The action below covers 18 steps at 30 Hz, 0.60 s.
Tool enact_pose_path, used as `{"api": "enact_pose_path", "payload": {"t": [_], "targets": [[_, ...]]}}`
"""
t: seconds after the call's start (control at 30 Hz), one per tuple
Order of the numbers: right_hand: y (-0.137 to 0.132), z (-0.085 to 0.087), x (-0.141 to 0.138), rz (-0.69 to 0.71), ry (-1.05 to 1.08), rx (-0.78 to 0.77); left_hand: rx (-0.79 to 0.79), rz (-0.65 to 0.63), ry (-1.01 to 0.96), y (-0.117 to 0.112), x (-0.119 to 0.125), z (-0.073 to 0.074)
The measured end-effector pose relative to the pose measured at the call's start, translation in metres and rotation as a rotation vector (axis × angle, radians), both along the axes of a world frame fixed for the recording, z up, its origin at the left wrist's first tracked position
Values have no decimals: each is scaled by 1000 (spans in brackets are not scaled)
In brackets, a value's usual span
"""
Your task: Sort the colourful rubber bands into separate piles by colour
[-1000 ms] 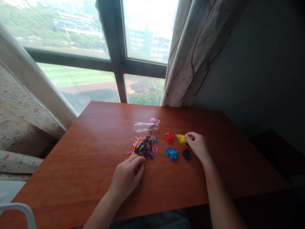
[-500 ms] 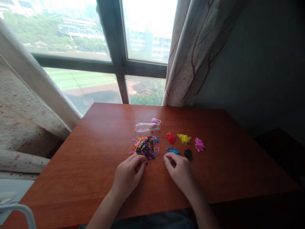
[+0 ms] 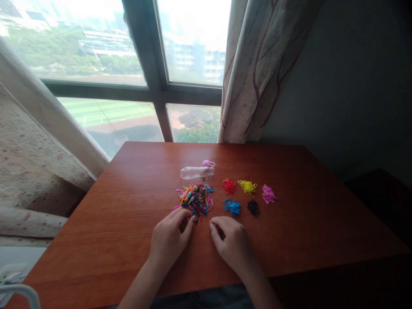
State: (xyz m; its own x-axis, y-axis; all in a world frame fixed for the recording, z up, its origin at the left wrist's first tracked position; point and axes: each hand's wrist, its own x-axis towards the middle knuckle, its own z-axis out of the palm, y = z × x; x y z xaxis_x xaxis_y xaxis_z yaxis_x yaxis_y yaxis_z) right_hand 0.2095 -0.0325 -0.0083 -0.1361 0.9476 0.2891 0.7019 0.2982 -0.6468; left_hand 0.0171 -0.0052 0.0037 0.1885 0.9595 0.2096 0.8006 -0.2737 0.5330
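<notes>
A mixed pile of small plastic stitch markers (image 3: 198, 198), in several colours, lies at the middle of the wooden table. My left hand (image 3: 172, 234) is curled at the pile's lower left edge, thumb and forefinger close together; whatever they grip is too small to make out. Just right of the pile's near side, my right hand (image 3: 230, 240) is closed in a pinch above the table, its fingertips hiding anything inside. Beyond that hand lie a blue heap of markers (image 3: 232, 207) and a black heap (image 3: 253, 207). Further back are red (image 3: 228, 186), yellow (image 3: 247, 186) and pink heaps (image 3: 269, 194).
A clear plastic bottle (image 3: 197, 173) lies on its side behind the mixed pile, a pink cap with a loop (image 3: 208, 163) beside it. The wooden table (image 3: 116, 214) ends at a window with curtains (image 3: 254, 77). A white curved rail (image 3: 24, 289) stands at lower left.
My right hand has moved left and toward me, from the blue heap to near the mixed pile. The left hand stays at the pile's edge. The view has shifted slightly.
</notes>
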Motion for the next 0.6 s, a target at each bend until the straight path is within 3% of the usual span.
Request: {"api": "enact_pose_path", "payload": {"t": [0.27,0.6], "targets": [[2,-1,0,0,-32,12,-17,-3,128,0,8,2],[2,-4,0,6,-11,-6,-8,-50,60,2,3,-2]]}}
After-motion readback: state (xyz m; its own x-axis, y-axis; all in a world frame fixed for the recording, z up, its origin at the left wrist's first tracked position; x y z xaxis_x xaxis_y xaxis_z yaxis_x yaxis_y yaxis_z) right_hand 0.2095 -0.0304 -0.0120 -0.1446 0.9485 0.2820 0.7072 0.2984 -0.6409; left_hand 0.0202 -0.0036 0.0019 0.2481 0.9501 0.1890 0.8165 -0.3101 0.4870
